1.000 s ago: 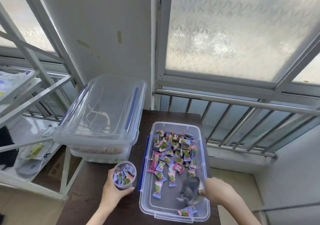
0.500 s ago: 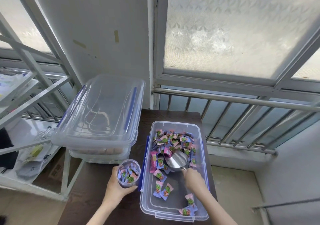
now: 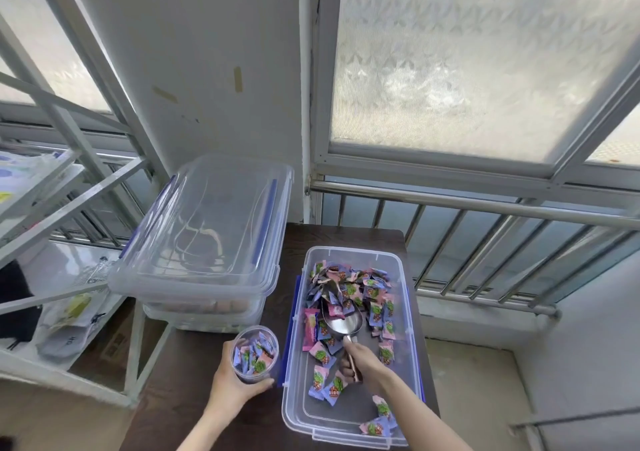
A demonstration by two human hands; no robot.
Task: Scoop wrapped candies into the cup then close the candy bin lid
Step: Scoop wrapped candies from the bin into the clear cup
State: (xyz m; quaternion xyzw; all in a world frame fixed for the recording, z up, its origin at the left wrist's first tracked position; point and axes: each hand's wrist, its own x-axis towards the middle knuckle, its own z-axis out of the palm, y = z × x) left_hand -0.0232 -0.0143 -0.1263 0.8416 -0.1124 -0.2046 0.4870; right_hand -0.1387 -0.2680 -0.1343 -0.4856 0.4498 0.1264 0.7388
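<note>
Two hands clamp: right grip (image 3: 362, 364) on scoop (image 3: 341, 322) amid candies (image 3: 360, 294), left (image 3: 232, 381) around cup (image 3: 255, 353).

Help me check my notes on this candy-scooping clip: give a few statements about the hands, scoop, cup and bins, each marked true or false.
1. The right hand holds a metal scoop inside the open candy bin. True.
2. The cup in the left hand is empty. False: it already holds wrapped candies.
3. The scoop's bowl is pushed in among the wrapped candies at the far half of the bin. True.
4. The candy bin has its lid on. False: the bin is open on top, and a clear lid lies on a second bin at the left.
5. The cup is standing inside the candy bin. False: it is outside, left of the bin, over the dark table.
</note>
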